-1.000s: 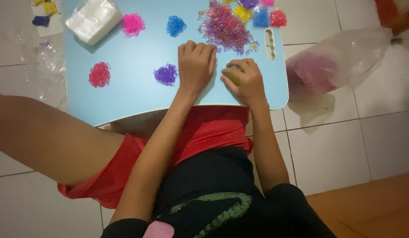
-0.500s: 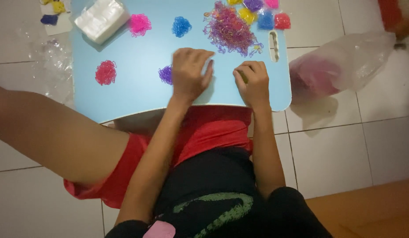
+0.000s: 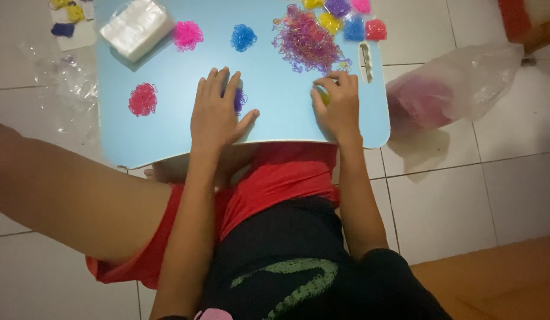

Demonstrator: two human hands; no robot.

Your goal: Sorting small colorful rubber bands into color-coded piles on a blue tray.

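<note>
A red heap of small elastic bands (image 3: 143, 99) lies near the left edge of the light-blue surface (image 3: 168, 133), with a stack of clear little bags (image 3: 136, 26) at the far left corner and a pink heap (image 3: 187, 34) just beside it. Further right, the left hand (image 3: 217, 112) lies palm down toward the near edge, fingers (image 3: 211, 83) spread and flat. It covers most of the purple heap (image 3: 240, 99), which shows only past the fingertips on the hand's right, so that heap is under and touching this hand and well apart from the other. A blue heap (image 3: 243, 37) sits beyond it toward the far edge.

Right of the middle lies the big mixed tangle of bands (image 3: 305, 42), purple and pink for the most part, roughly round with no clear long axis. Just nearer than it, the right hand (image 3: 339, 104) is curled, its fingers (image 3: 323, 89) pressed together on something small and yellow-green (image 3: 323, 96); too little shows to name it. The tangle is straight ahead of this hand's fingertips, almost touching, so the right hand is the nearer to it. Small filled packets (image 3: 352, 18) in several colours line the far right corner, beside a slot handle (image 3: 364, 54) at the right edge.
</note>
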